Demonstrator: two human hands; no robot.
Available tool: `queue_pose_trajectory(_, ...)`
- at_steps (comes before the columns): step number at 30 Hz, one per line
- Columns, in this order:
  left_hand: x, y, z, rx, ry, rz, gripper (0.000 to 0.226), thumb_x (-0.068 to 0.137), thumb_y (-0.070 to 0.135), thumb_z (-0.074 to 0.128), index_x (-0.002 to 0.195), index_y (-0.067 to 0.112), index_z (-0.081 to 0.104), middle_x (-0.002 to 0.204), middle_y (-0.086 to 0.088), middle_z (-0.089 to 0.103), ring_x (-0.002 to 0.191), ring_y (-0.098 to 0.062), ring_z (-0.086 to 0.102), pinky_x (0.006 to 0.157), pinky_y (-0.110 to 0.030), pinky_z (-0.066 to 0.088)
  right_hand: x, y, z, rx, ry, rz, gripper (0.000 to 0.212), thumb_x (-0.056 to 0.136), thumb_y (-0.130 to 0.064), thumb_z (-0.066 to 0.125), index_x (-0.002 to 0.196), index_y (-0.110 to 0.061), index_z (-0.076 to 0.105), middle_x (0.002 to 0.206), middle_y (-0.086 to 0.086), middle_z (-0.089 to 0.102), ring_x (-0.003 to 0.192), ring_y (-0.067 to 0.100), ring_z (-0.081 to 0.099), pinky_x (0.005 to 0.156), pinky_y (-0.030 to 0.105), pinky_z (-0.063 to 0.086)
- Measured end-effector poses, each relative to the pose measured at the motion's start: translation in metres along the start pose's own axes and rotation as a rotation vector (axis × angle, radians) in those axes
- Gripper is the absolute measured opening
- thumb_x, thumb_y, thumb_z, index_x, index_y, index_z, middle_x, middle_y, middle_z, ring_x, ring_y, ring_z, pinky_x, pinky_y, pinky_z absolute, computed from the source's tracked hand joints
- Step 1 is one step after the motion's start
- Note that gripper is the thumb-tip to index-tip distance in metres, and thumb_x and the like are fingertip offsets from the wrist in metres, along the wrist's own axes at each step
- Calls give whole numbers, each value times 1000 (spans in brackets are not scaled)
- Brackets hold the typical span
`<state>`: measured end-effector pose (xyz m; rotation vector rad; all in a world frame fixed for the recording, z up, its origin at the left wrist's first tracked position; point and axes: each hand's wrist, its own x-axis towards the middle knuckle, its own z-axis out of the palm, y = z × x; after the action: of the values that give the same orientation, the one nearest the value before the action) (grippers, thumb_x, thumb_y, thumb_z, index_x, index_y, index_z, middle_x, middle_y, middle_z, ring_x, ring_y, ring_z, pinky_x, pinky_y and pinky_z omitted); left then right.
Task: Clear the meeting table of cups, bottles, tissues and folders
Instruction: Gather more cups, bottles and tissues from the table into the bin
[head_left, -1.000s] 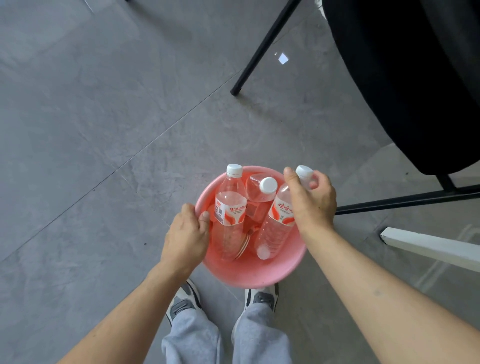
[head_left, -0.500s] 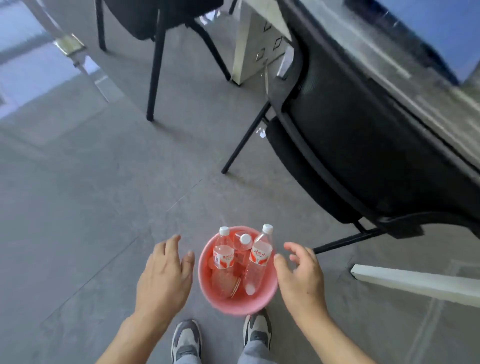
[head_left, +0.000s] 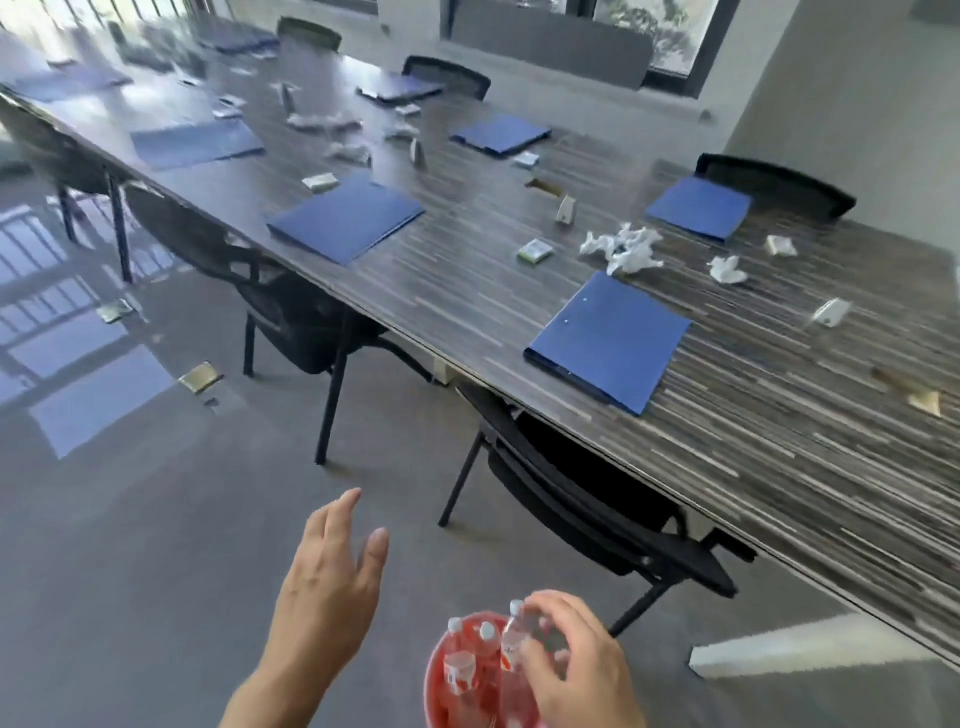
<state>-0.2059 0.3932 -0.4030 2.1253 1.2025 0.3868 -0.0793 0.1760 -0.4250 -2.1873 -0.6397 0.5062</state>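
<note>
At the bottom centre of the frame, three capped water bottles (head_left: 511, 652) stand roughly upright, caps up, in a pink basin (head_left: 434, 680) on the grey floor (head_left: 130, 545) – left hand (head_left: 324, 597) spread wide and empty, right hand (head_left: 576, 670) loosely curled above them, holding nothing – while blue folders (head_left: 608, 340) and crumpled tissues (head_left: 626, 247) lie flat along the striped meeting table (head_left: 779, 441) running from upper left to right.

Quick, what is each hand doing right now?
Left hand: open, fingers spread, holding nothing.
Right hand: open, loosely curled above the bottles in the pink bucket, gripping nothing.
</note>
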Motion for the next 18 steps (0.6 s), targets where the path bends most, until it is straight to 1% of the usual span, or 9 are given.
queue_pose_trajectory(3, 15, 30, -32, -4, 31, 48, 53, 98, 49, 46, 148, 35, 35, 141, 13, 42, 128, -12, 50, 99, -40, 46, -2, -31, -35, 29, 80, -32, 34, 68, -31, 62, 89, -58, 62, 124, -39, 53, 101, -11, 60, 76, 8, 47)
queue_pose_trajectory(5, 26, 45, -44, 1, 51, 74, 53, 98, 49, 47, 147, 34, 36, 141, 12, 43, 128, -13, 50, 98, -41, 47, 7, -42, -53, 50, 112, -52, 38, 68, -29, 63, 88, -62, 64, 125, -38, 55, 104, -10, 62, 75, 7, 48)
queue_pose_trajectory(8, 41, 70, -56, 6, 64, 102, 53, 97, 49, 49, 146, 34, 37, 142, 12, 43, 127, -13, 51, 97, -40, 48, 29, -53, -80, 84, 200, -100, 39, 69, -23, 66, 91, -55, 67, 124, -32, 59, 104, -6, 63, 79, 6, 47)
queue_pose_trajectory(11, 59, 90, -60, 19, 71, 147, 53, 97, 48, 50, 147, 33, 37, 143, 11, 43, 127, -13, 51, 97, -39, 48, 54, -62, -102, 68, 220, -141, 37, 75, -28, 64, 104, -51, 62, 123, -31, 58, 110, -7, 58, 89, 9, 45)
queue_pose_trajectory(14, 79, 103, -58, 26, 62, 163, 53, 97, 48, 50, 146, 33, 37, 145, 11, 42, 129, -14, 50, 97, -39, 46, 79, -64, -114, 50, 212, -142, 34, 80, -33, 59, 110, -47, 61, 119, -32, 58, 116, -8, 53, 92, 13, 46)
queue_pose_trajectory(16, 100, 112, -56, 17, 44, 169, 53, 97, 47, 51, 147, 33, 37, 146, 11, 42, 130, -15, 49, 99, -38, 44, 99, -70, -118, 46, 222, -132, 33, 82, -32, 59, 110, -50, 57, 120, -33, 56, 117, -7, 51, 92, 15, 44)
queue_pose_trajectory(18, 123, 117, -54, 8, 28, 180, 54, 97, 46, 52, 147, 33, 37, 147, 11, 41, 130, -14, 49, 99, -37, 44, 117, -75, -118, 37, 243, -122, 37, 86, -25, 64, 109, -52, 55, 120, -33, 55, 116, -7, 53, 92, 17, 44)
